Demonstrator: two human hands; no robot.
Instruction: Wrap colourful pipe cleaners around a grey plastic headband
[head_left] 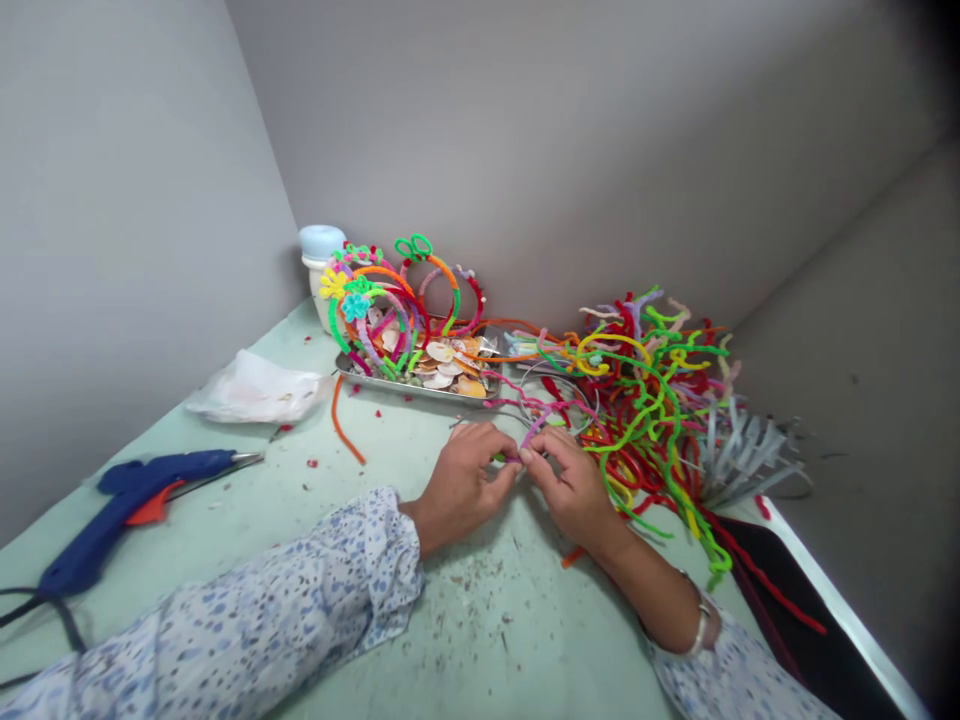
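Note:
Over the middle of the table, my left hand (466, 482) and my right hand (576, 488) meet fingertip to fingertip, both closed in a pinch. Between them is a purple pipe cleaner (537, 427), one end of which sticks up past my right fingers. A bit of green shows at my left fingertips, too small to make out well. Just beyond my hands lie pink pipe cleaners (517, 396) and a loop of grey wire (598, 402). Part of an orange pipe cleaner (573, 557) shows beside my right wrist.
Fuzzy headbands (457, 292) stand in a metal tray (420, 391) of shells. A tangled pipe-cleaner heap (660, 400) and grey strips (739, 455) lie right. Left are a blue glue gun (161, 470), a plastic bag (259, 388) and a white bottle with a blue lid (322, 245).

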